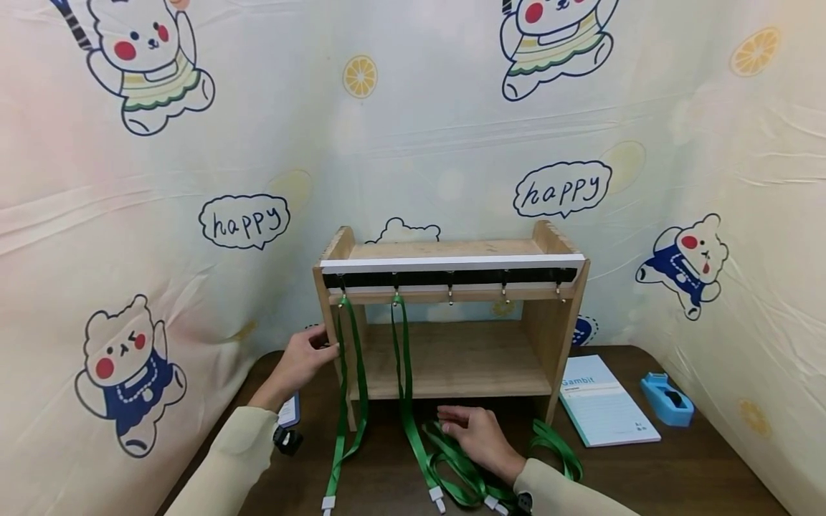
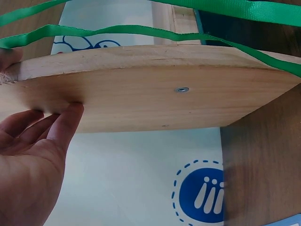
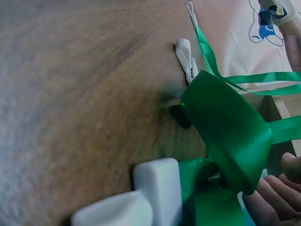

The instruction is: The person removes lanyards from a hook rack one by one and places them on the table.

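My left hand [image 1: 303,358] grips the left side panel of a wooden shelf [image 1: 452,358]. In the left wrist view its fingers [image 2: 70,120] press the panel's [image 2: 141,99] outer face. Two green lanyards hang from the two leftmost hooks: one lanyard [image 1: 361,365] at the far left, the other lanyard [image 1: 405,358] beside it. My right hand [image 1: 480,437] is low before the shelf, above a loosely folded green lanyard [image 1: 458,466]; thumb and fingers stand apart. In the right wrist view the fingers [image 3: 273,200] lie beside green strap [image 3: 230,132], with no clear grip on it.
Three bare hooks [image 1: 505,287] follow along the black strip. Another green lanyard [image 1: 558,448] lies coiled at the shelf's right foot. Farther right are a pale blue notebook [image 1: 606,401] and a blue tape dispenser [image 1: 667,400]. A patterned cloth [image 1: 413,143] hangs behind the shelf.
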`<move>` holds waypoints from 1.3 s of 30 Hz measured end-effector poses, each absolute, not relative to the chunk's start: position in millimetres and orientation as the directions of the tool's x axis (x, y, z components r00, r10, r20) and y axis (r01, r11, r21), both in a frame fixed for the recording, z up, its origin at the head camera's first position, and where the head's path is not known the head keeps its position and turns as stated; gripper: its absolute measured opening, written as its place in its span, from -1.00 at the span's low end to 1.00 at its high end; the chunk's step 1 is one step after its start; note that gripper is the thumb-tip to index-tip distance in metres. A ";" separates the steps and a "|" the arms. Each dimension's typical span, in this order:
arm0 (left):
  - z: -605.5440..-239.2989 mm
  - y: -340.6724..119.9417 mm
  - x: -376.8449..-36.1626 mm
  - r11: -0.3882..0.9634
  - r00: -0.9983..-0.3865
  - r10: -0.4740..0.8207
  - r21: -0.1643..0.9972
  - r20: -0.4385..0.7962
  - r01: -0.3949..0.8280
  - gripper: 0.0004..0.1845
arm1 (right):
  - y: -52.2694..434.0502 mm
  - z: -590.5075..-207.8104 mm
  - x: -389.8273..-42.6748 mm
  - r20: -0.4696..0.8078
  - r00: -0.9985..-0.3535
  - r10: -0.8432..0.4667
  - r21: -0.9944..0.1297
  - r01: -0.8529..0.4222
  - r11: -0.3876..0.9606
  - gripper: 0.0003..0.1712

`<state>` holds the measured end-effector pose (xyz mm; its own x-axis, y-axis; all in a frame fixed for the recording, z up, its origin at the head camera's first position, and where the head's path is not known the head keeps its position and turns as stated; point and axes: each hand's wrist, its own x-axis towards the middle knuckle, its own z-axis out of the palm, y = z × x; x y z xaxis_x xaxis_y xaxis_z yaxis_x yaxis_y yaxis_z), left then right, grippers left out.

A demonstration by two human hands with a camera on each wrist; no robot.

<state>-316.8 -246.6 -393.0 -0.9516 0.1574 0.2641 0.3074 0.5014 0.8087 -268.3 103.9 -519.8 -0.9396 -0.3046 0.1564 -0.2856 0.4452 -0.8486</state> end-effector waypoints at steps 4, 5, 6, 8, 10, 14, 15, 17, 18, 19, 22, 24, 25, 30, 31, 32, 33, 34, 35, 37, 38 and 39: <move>-394.4 -246.9 -316.9 0.494 -0.951 0.156 0.813 0.265 0.308 -0.55 | 103.8 -518.4 -267.5 0.153 -0.936 -0.316 -0.872 -0.278 0.404 -0.64; -394.8 -247.1 -316.8 0.494 -0.951 0.157 0.813 0.265 0.308 -0.55 | 103.9 -518.0 -267.2 0.151 -0.937 -0.316 -0.873 -0.277 0.402 -0.64; -395.4 -247.1 -316.7 0.493 -0.951 0.156 0.814 0.266 0.308 -0.55 | 103.9 -517.7 -266.8 0.150 -0.937 -0.316 -0.875 -0.274 0.399 -0.64; -396.2 -247.0 -316.5 0.493 -0.950 0.156 0.812 0.269 0.311 -0.56 | 104.0 -517.2 -266.3 0.147 -0.938 -0.315 -0.879 -0.270 0.393 -0.64; -396.5 -247.0 -316.1 0.492 -0.949 0.159 0.811 0.274 0.316 -0.57 | 104.1 -516.9 -266.0 0.146 -0.938 -0.313 -0.883 -0.267 0.387 -0.64; -396.4 -246.8 -315.7 0.492 -0.949 0.158 0.811 0.274 0.317 -0.58 | 104.4 -516.0 -266.5 0.151 -0.939 -0.309 -0.884 -0.268 0.383 -0.65; -396.1 -247.0 -315.7 0.494 -0.948 0.158 0.810 0.275 0.317 -0.58 | 104.6 -515.5 -266.6 0.156 -0.939 -0.306 -0.882 -0.272 0.384 -0.65; -395.1 -247.3 -315.6 0.499 -0.948 0.158 0.806 0.276 0.318 -0.58 | 105.0 -514.4 -267.0 0.167 -0.939 -0.301 -0.879 -0.280 0.386 -0.66; -394.7 -247.7 -315.7 0.502 -0.948 0.158 0.804 0.278 0.319 -0.58 | 105.2 -513.7 -267.2 0.172 -0.939 -0.298 -0.878 -0.283 0.385 -0.66; -394.4 -247.9 -315.8 0.503 -0.947 0.158 0.802 0.279 0.321 -0.58 | 105.5 -512.8 -267.4 0.177 -0.939 -0.295 -0.880 -0.285 0.381 -0.66; -393.7 -248.7 -316.0 0.505 -0.945 0.160 0.799 0.287 0.328 -0.61 | 106.4 -509.4 -267.8 0.195 -0.938 -0.286 -0.879 -0.297 0.373 -0.68; -394.2 -249.0 -316.3 0.502 -0.943 0.162 0.799 0.289 0.331 -0.62 | 107.0 -507.0 -267.9 0.204 -0.938 -0.281 -0.881 -0.301 0.364 -0.68; -394.5 -248.9 -316.4 0.498 -0.943 0.162 0.801 0.291 0.332 -0.63 | 107.4 -506.0 -267.9 0.209 -0.938 -0.277 -0.881 -0.304 0.363 -0.69; -395.7 -248.0 -315.9 0.489 -0.945 0.165 0.809 0.282 0.326 -0.60 | 108.8 -502.0 -267.6 0.210 -0.939 -0.273 -0.894 -0.297 0.336 -0.69; -395.6 -247.9 -315.7 0.489 -0.945 0.166 0.809 0.281 0.326 -0.59 | 109.1 -500.8 -267.2 0.204 -0.940 -0.272 -0.900 -0.290 0.324 -0.69; -395.5 -247.6 -315.4 0.489 -0.945 0.167 0.809 0.280 0.326 -0.58 | 109.5 -499.5 -267.0 0.200 -0.941 -0.272 -0.907 -0.283 0.311 -0.69; -395.2 -247.3 -315.3 0.490 -0.945 0.167 0.808 0.280 0.326 -0.57 | 109.9 -497.9 -266.8 0.198 -0.942 -0.273 -0.913 -0.278 0.299 -0.70; -394.9 -247.0 -315.2 0.490 -0.945 0.169 0.808 0.282 0.328 -0.57 | 110.3 -495.9 -266.4 0.198 -0.941 -0.274 -0.917 -0.277 0.287 -0.70; -394.5 -246.7 -315.1 0.489 -0.944 0.169 0.808 0.283 0.329 -0.57 | 110.8 -493.6 -265.9 0.190 -0.943 -0.273 -0.924 -0.266 0.275 -0.69; -393.9 -246.0 -315.1 0.485 -0.944 0.170 0.809 0.284 0.331 -0.56 | 111.9 -488.1 -265.0 0.187 -0.945 -0.269 -0.934 -0.256 0.250 -0.67; -393.7 -245.8 -315.1 0.484 -0.944 0.170 0.810 0.284 0.331 -0.56 | 112.3 -484.9 -264.5 0.188 -0.946 -0.265 -0.936 -0.254 0.243 -0.66; -393.6 -245.7 -315.1 0.484 -0.943 0.170 0.810 0.285 0.332 -0.56 | 112.8 -481.4 -264.0 0.189 -0.947 -0.261 -0.940 -0.251 0.230 -0.65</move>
